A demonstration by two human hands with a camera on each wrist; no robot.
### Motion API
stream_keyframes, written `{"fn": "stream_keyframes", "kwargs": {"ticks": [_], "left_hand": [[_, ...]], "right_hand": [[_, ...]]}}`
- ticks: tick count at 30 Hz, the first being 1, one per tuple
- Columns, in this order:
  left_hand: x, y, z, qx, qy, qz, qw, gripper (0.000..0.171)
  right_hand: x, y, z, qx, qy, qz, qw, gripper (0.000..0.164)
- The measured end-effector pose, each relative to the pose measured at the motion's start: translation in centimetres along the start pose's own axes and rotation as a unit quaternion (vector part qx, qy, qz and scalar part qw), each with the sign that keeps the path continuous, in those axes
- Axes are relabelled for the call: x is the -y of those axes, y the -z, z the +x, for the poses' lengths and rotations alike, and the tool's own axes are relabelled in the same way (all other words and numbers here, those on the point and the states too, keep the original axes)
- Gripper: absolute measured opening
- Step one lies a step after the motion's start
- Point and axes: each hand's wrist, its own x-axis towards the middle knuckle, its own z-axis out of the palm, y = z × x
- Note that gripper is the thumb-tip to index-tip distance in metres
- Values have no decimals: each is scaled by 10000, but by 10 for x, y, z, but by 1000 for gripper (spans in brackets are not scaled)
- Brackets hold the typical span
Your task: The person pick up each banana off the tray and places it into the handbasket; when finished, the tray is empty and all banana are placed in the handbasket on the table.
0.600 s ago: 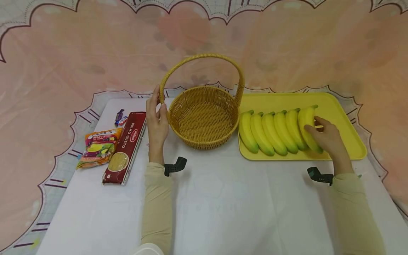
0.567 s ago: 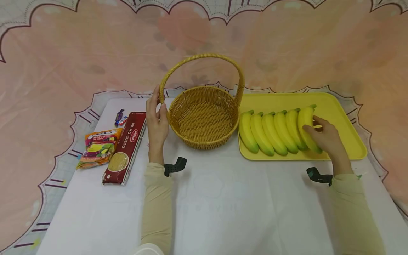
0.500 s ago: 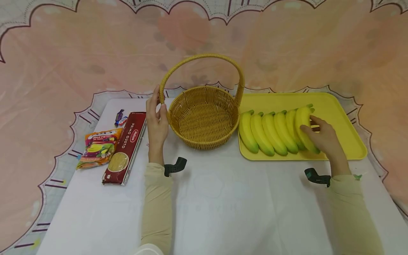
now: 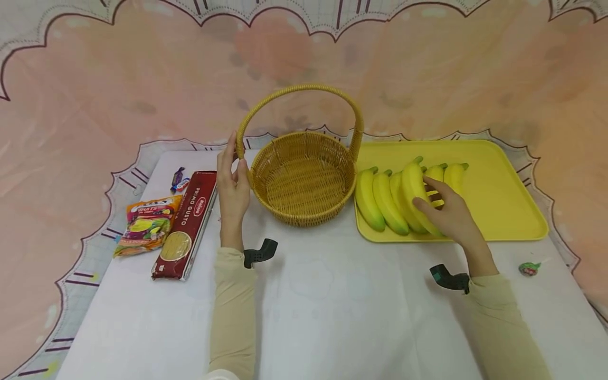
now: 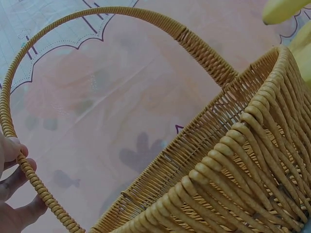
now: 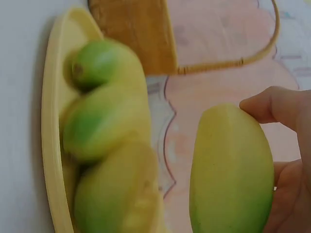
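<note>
In the head view a wicker basket (image 4: 304,217) with a tall arched handle (image 4: 313,86) stands mid-table, nothing inside it. My left hand (image 4: 234,195) grips the left foot of that handle; the left wrist view shows fingers and thumb around it. My right hand (image 4: 450,214) pinches a yellow banana (image 4: 414,187) with a green tip between thumb and fingers. In the right wrist view the held banana (image 6: 231,170) is clear of the others. Several more bananas (image 4: 370,198) lie in a row on a yellow tray (image 4: 508,203), partly hidden by the hand.
Left of the basket lie a long dark-red pasta packet (image 4: 190,221), an orange fruit candy bag (image 4: 147,224) and small wrapped sweets (image 4: 178,180). A small green-and-red wrapped candy (image 4: 529,269) rests near the tray's front right. A patterned cloth (image 4: 304,58) hangs behind the table.
My right hand has lifted the banana from the right end of the row and carried it leftward over the others. The left hand stays on the handle. The small candy at right is uncovered.
</note>
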Motion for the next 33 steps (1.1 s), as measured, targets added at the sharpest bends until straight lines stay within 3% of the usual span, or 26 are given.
{"fn": "stream_keyframes", "kwargs": {"ticks": [15, 24, 33], "left_hand": [[3, 3, -1, 33, 68, 105, 9999, 46], [1, 5, -4, -39, 52, 224, 9997, 47], [2, 2, -5, -27, 11, 153, 9999, 47]], "right_hand": [[54, -53, 13, 527, 968, 108, 9938, 60], [80, -80, 26, 711, 1097, 165, 9913, 60], [110, -107, 52, 699, 1030, 314, 9917, 60]]}}
